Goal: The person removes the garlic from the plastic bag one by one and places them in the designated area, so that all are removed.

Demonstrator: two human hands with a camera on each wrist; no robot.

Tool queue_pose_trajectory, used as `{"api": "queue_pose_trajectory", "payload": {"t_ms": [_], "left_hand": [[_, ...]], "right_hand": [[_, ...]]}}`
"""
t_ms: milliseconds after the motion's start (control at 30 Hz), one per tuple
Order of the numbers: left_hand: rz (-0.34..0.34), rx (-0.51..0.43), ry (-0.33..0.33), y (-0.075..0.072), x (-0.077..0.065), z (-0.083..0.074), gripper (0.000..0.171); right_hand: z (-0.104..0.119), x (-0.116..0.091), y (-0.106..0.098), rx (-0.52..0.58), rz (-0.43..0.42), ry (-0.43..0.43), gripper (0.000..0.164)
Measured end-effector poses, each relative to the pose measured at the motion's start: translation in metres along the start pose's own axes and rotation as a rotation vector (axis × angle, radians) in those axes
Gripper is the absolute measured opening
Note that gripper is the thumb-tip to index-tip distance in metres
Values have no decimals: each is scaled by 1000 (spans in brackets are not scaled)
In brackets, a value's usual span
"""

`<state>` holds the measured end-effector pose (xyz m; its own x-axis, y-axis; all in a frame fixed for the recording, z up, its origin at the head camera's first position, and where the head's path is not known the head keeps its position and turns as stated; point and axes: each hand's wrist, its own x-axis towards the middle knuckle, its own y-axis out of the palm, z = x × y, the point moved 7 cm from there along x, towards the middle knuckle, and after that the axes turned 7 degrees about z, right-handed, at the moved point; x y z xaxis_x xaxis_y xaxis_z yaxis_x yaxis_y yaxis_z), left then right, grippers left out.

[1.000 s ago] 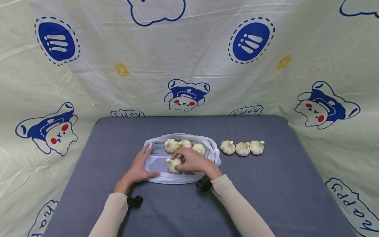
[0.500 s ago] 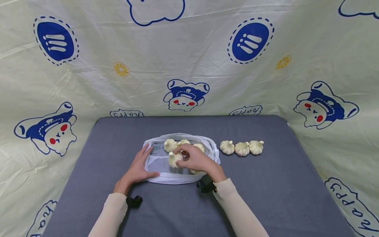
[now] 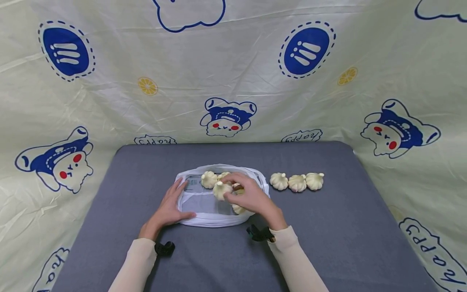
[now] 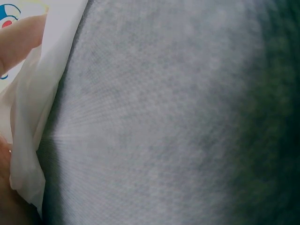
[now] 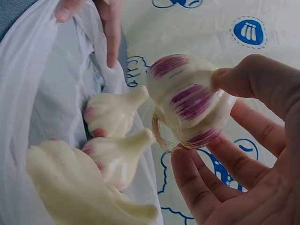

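My right hand [image 3: 253,196] pinches a garlic bulb [image 3: 221,190] between thumb and fingers above the open white plastic bag [image 3: 215,221]. In the right wrist view, that bulb's root end and purple streaks show. Several more garlic bulbs lie inside the bag, one of them a pale garlic bulb [image 3: 208,179] near the far side; others are partly hidden by the right hand. My left hand [image 3: 168,209] rests at the bag's left edge, fingers and thumb spread apart on the rim. The left wrist view shows a finger [image 4: 21,40] beside white plastic.
Three garlic bulbs [image 3: 297,183] stand in a row to the right of the bag. The bag lies on a grey cloth-covered table [image 3: 321,239]. Behind the table hangs a cream printed sheet [image 3: 255,52].
The right hand has lifted the garlic bulb and carried it slightly right and toward the bag's far side. A bulb near the bag's front now shows more. The left hand stays in place.
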<state>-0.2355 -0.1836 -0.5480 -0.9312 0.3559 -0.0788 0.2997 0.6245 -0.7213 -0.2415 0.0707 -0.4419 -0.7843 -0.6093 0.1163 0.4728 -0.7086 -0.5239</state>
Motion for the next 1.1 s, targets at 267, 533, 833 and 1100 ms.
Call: {"api": "queue_pose_trajectory", "payload": {"t_ms": [267,533,833,1100], "left_hand": [[5,0,-10,-1,0,1,113],[11,5,-13,1,0,3,113],[9,7,-12,1,0,2,113],[13,6,-19,0,0,1,113]], "right_hand": [[4,-14,-19,-9,-105,-10,33],[6,-28,-36,12,-173,2,38],[3,-46,-60,-1,-250,15,43],[-5,-65,-78,11,-312,38,43]]}}
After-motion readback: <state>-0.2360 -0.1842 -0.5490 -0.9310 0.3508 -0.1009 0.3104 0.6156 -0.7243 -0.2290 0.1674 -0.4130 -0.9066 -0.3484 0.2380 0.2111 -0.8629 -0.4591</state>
